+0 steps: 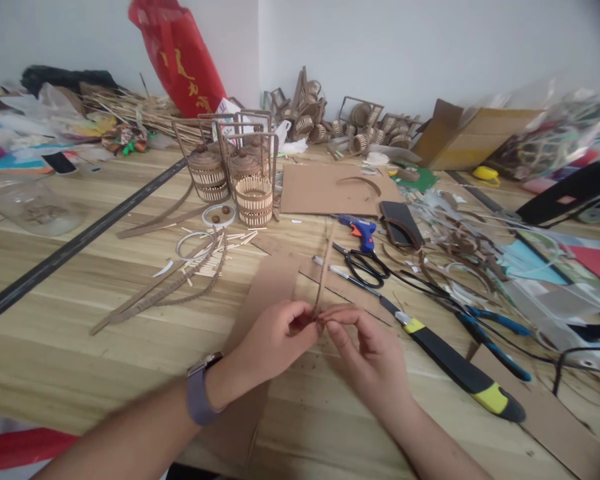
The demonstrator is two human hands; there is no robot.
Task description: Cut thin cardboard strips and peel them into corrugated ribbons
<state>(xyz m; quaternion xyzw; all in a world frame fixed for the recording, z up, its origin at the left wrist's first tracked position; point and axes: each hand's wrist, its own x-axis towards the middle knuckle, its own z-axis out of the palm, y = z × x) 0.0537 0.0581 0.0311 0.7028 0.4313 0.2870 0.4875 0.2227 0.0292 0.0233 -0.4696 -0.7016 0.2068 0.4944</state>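
A thin brown strip (323, 270) rises from between my fingertips, its lower end pinched over the table. My left hand (283, 337), with a watch on the wrist, is closed on the strip. Right against it, my right hand (373, 353) pinches at the same lower end; the fingers hide exactly what lies between them. Under my left hand is a piece of brown cardboard (265, 293). Close by on the right lie a pen (347, 272), black-handled scissors (367, 268) and a yellow-and-black utility knife (450, 360). A blue glue gun (359, 230) lies just beyond.
Small slatted baskets (254, 203) with tall handles stand ahead. Braided strips (180, 287), light sticks and white rings (193, 245) lie to the left. Blue-handled pliers (495, 337) and a phone (401, 223) are at right. A long black bar (85, 237) crosses the table's left side.
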